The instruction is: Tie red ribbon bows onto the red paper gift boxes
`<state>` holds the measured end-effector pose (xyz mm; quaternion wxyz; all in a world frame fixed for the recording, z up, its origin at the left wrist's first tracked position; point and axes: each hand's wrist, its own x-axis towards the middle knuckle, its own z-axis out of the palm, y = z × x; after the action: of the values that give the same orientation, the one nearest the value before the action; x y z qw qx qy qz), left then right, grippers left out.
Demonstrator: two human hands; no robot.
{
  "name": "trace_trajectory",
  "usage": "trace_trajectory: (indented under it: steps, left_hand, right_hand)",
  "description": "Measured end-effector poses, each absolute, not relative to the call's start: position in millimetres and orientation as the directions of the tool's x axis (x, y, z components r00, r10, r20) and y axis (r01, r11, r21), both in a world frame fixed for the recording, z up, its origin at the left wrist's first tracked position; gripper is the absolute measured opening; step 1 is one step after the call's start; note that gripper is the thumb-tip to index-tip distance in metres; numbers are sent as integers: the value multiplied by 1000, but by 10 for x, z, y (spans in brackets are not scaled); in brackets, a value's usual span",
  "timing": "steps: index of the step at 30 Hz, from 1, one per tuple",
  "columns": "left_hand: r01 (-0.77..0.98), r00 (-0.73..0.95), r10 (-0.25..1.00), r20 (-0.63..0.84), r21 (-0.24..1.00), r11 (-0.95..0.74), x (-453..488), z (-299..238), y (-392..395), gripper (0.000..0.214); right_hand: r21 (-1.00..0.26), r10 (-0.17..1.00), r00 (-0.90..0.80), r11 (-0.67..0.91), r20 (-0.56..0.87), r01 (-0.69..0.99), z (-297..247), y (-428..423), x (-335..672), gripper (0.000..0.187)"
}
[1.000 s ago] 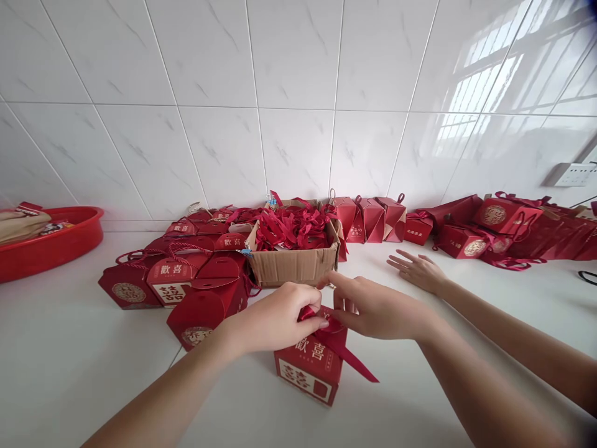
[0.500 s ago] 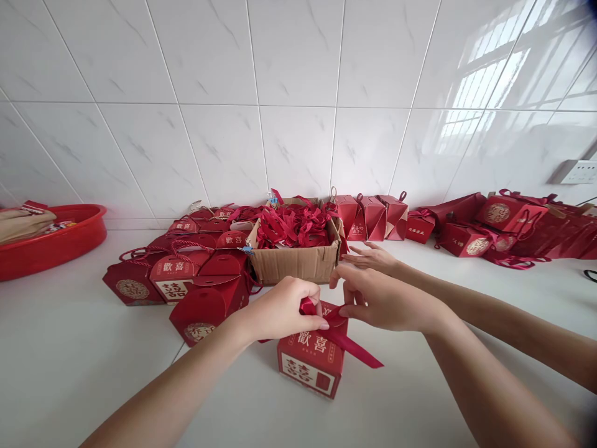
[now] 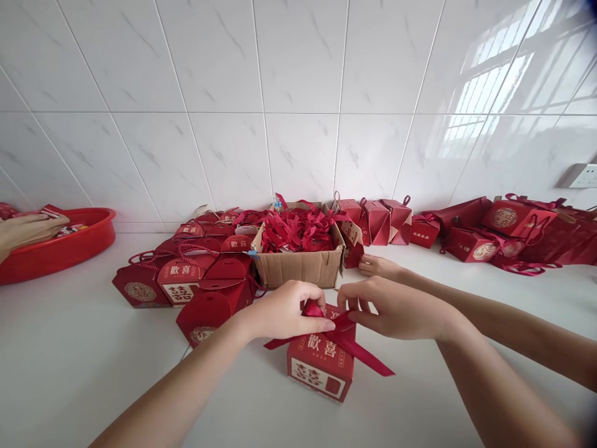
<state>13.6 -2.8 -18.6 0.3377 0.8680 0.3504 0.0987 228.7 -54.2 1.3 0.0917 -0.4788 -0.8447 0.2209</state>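
A small red gift box (image 3: pixel 321 367) with gold characters stands on the white counter in front of me. A red ribbon (image 3: pixel 361 354) lies over its top, with tails trailing left and right. My left hand (image 3: pixel 284 311) pinches a loop of the ribbon at the box's top. My right hand (image 3: pixel 396 308) pinches the ribbon from the other side, fingers closed. Another person's hand (image 3: pixel 380 267) reaches in from the right and touches a red box beside the cardboard box (image 3: pixel 301 264).
The cardboard box holds several red ribbons. Several red gift boxes (image 3: pixel 186 277) lie piled to its left, more (image 3: pixel 377 218) stand along the tiled wall and at the far right (image 3: pixel 508 227). A red basin (image 3: pixel 60 242) sits at the left.
The other person's hand has moved from the open counter leftward to the red box by the cardboard box. My hands stayed on the ribbon, and a left tail now shows.
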Motion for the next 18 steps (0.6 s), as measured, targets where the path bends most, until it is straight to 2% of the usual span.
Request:
trace_trajectory:
  steps: [5, 11, 18]
  left_hand:
    - [534, 733, 679, -45, 655, -534, 130, -182, -34, 43]
    - [497, 732, 679, -49, 721, -483, 135, -168, -19, 41]
    - [481, 741, 668, -67, 748, -458, 148, -167, -11, 44]
  right_hand:
    - [-471, 830, -556, 473, -46, 745, 4, -533, 2298, 19]
    - [-480, 787, -612, 510, -73, 714, -3, -522, 2294, 19]
    - [-431, 849, -518, 429, -108, 793, 14, -523, 2317, 19]
